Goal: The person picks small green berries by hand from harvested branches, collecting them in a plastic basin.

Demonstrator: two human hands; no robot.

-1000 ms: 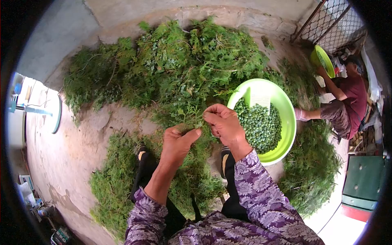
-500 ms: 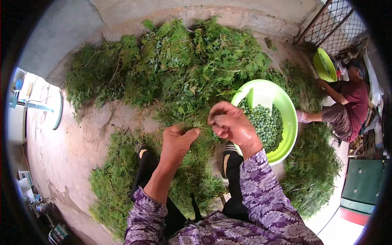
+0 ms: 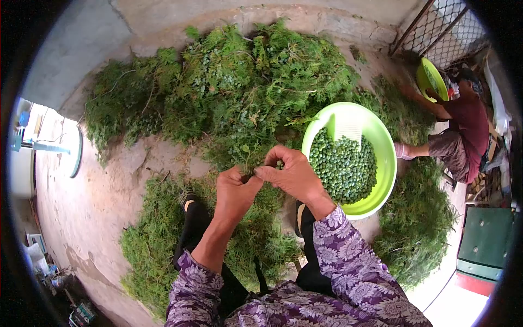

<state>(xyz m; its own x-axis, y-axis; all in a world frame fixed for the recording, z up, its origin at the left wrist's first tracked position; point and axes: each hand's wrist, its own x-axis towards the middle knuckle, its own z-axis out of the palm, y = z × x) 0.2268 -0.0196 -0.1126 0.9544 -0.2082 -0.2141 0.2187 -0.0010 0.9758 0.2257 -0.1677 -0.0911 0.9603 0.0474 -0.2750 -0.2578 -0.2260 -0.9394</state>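
Two grips: left hand (image 3: 235, 192) pins the sprig (image 3: 251, 155), right hand (image 3: 291, 175) pinches a cone (image 3: 279, 162); twist cleanly, bowl (image 3: 379, 131) at three o'clock.

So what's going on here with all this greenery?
The left hand grips a leafy sprig while the right hand pinches small green berries at its tip. Beside them a lime bowl holds many more. Cut branches lie heaped on the ground, and another person sits at the right by a second bowl.
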